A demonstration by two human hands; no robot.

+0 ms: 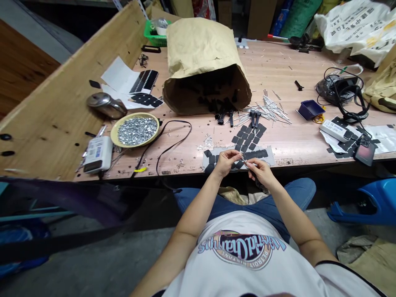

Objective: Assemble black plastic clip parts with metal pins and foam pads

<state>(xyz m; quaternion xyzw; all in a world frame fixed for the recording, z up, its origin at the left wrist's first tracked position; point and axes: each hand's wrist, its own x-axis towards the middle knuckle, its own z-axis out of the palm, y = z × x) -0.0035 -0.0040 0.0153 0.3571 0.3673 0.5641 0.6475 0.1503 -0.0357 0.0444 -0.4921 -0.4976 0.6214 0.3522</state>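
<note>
Bench is a pinkish wood-grain worktop [272, 62], fenced on the left by a raw pale wooden board [62, 99], presumably to stop small stuff rolling off. Far left: white boxy plastic unit [98, 153] near the front edge, function unclear. Behind it, shiny silver metal vessel [105, 105], contents not visible. Pale yellow round shallow bowl [114, 135] next, filled with tiny silver metal pieces [137, 130]; wide rim likely makes for easy picking. Green plastic basket [156, 40] at the back holds a whitish cup-like item, rest unclear. Big brown paper sack [201, 45] lies on its side, mouth toward the person, probably so the black plastic parts [227, 111] spill within reach; some sit inside, some at the lip. Left hand [227, 163], at the front edge: thumb and index pinching one end of a thin silvery sliver [243, 157]. Right hand [261, 170] grips its other end in the fingertips, looks like two-point support for control; exact shape too small to tell. Black rounded-square pads [246, 138] lie just beyond the hands, some on a grey backing sheet [269, 152], presumably to stay handy. Loose silver rods [272, 109] heaped behind, right of the sack mouth. Farther right, small dark purple open-top tray [311, 109], contents can't be made out.
</note>
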